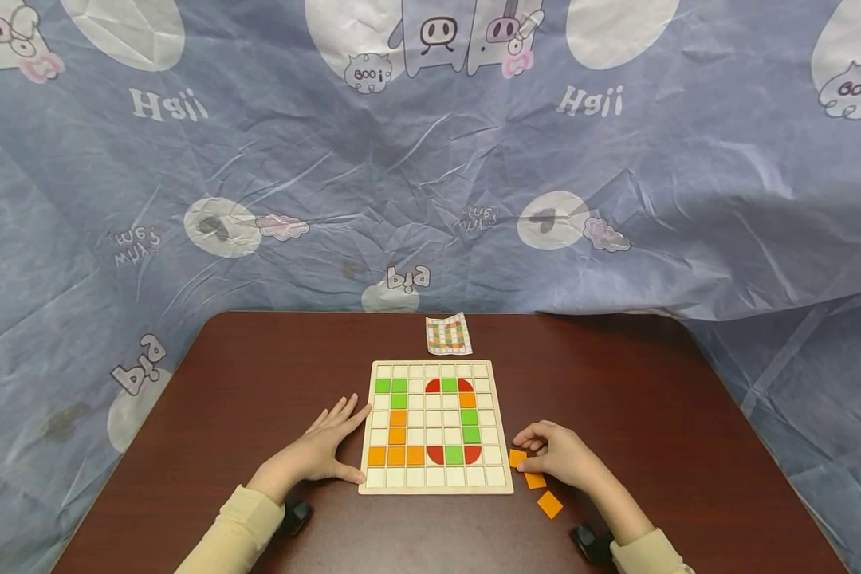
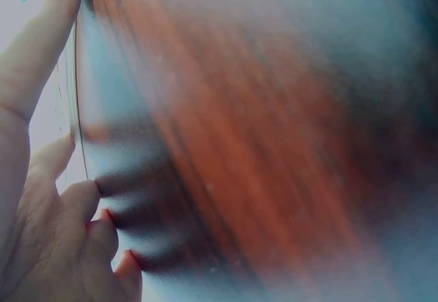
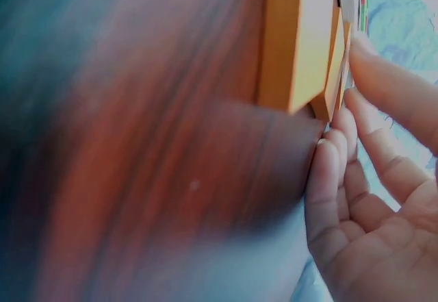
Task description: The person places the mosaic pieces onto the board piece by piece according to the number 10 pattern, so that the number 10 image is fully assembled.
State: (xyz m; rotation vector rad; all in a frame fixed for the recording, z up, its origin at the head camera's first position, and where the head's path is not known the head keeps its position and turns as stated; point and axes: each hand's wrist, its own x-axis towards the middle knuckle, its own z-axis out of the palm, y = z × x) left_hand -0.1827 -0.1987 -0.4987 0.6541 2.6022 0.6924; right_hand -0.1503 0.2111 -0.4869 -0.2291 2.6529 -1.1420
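A square pale wooden board (image 1: 425, 485) with a grid lies on the table, its cells partly filled with green, orange and red pieces. Along its left edge my left hand (image 1: 317, 450) rests with fingers spread, index fingertip and thumb at the rim. In the left wrist view that hand (image 2: 61, 247) reaches toward the board's edge. My right hand (image 1: 561, 456) is just right of the board, thumb and index finger pinching an orange square tile (image 1: 518, 458). Two more orange tiles lie nearby, one partly under the hand and a loose tile (image 1: 549, 504) closer to me.
Behind the board lies a small creased paper card (image 1: 448, 335) printted with a similar coloured grid. The dark wooden table (image 1: 294, 351) ends at a blue patterned cloth (image 1: 373, 175) hanging behind. Dark wrist devices sit by both wrists, including one at the right wrist (image 1: 591, 544).
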